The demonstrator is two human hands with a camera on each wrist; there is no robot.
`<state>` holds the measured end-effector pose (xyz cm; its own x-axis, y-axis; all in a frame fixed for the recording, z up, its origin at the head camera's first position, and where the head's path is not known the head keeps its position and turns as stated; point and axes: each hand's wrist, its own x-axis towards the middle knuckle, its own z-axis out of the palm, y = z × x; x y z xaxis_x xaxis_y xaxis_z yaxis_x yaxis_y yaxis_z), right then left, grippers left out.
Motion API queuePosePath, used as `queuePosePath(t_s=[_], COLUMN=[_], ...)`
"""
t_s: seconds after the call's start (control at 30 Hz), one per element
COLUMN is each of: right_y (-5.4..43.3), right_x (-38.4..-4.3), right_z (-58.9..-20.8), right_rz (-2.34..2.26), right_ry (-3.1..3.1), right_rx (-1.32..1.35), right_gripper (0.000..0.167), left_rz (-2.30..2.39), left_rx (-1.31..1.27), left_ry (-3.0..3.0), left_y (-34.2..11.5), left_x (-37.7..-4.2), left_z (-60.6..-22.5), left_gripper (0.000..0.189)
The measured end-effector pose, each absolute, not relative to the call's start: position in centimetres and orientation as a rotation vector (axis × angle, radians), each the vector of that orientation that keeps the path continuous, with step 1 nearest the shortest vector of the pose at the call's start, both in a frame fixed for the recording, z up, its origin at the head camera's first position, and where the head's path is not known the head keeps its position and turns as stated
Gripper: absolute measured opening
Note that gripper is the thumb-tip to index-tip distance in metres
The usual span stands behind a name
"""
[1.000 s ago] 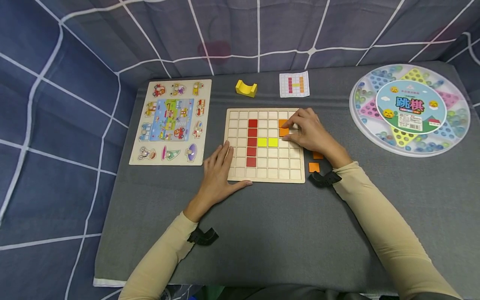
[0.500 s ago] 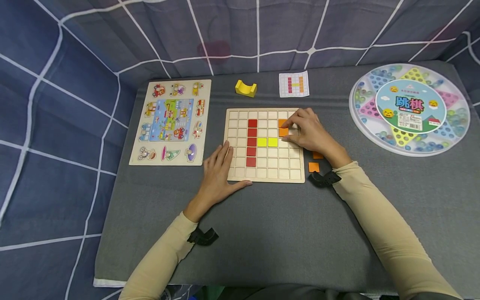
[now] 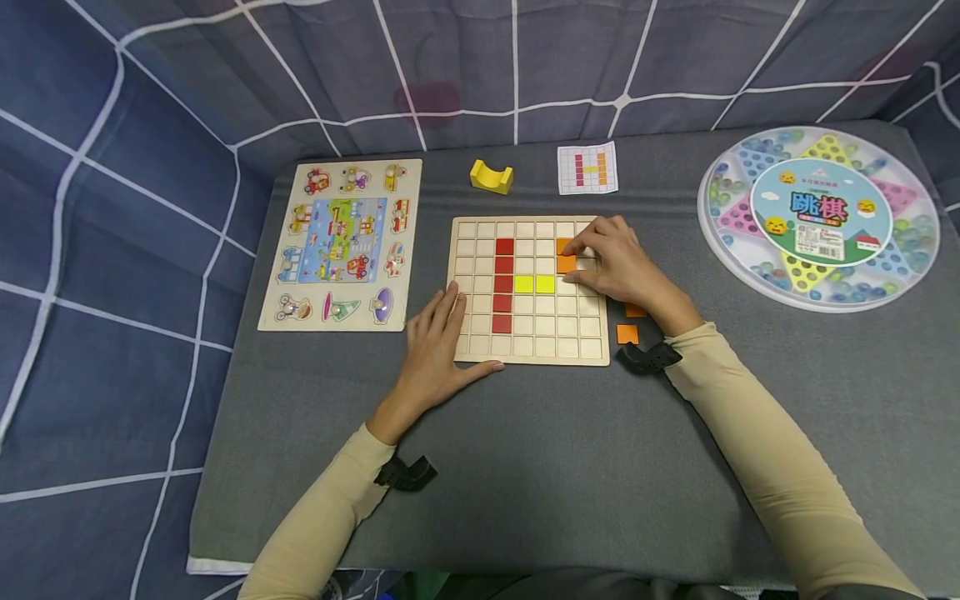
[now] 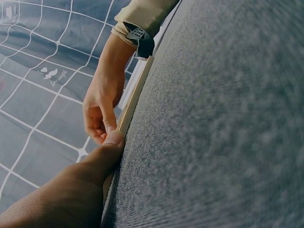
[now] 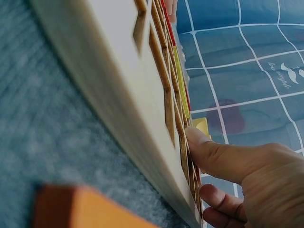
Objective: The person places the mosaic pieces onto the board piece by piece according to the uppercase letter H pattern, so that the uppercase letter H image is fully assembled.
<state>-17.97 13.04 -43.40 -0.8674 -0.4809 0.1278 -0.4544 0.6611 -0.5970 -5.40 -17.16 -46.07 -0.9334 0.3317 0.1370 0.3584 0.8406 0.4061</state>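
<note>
A wooden grid board (image 3: pixel 532 346) lies on the table, with a column of red tiles (image 3: pixel 503 284) and two yellow tiles (image 3: pixel 534 284) set in its squares. My left hand (image 3: pixel 435 350) rests at the board's left side, fingers straight, thumb (image 4: pixel 114 137) along the near edge. Over the board's upper right, my right hand (image 3: pixel 618 262) has thumb and index finger at opposite sides of an orange tile (image 3: pixel 567 264), pinching it. Just above it is another orange tile (image 3: pixel 562 246), partly covered by the fingers. In the right wrist view the thumb (image 5: pixel 197 137) touches the grid.
Loose orange tiles (image 3: pixel 627 334) lie right of the board, near the right wrist. Behind are a printed pattern card (image 3: pixel 587 169) and a yellow curved block (image 3: pixel 492 177). A picture puzzle board (image 3: pixel 337 312) lies left; a round Chinese checkers set (image 3: pixel 821 218) lies right.
</note>
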Motion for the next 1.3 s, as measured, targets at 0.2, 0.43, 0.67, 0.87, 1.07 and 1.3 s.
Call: queuePosePath(t_s=[0.2,0.43,0.67,0.87,1.07,1.3], right_y=[13.07,13.05,13.07,13.08,13.0,13.2], right_x=[-17.99,-18.02,-18.04,-17.99,-18.01,-17.95], right_z=[-43.42,-43.36,-43.35,-43.38,-43.4,-43.36], right_rz=[-1.001,-1.013,-1.011,-1.013,-1.013,-1.024], right_ry=[2.826,2.82,2.815,2.812,2.813,2.798], right_rx=[-0.802,-0.806,-0.799,-0.796,-0.793,-0.816], right_gripper=[0.033,0.032,0.032,0.033,0.032,0.03], left_rz=[-0.671,-0.675,-0.683,-0.677,-0.672,-0.653], left_rx=[-0.554,-0.551,-0.547,-0.549,-0.553,-0.552], left_ry=[-2.956,-2.956,-2.957,-2.953,-2.944,-2.947], left_y=[-17.17,-17.13,-17.11,-17.14,-17.17,-17.19], left_x=[-5.41,-5.38,-5.33,-5.35,-5.31,-5.33], left_z=[-46.06,-45.89,-45.89,-45.98,-46.06,-46.1], left_gripper=[0.115,0.115,0.114,0.114,0.115,0.114])
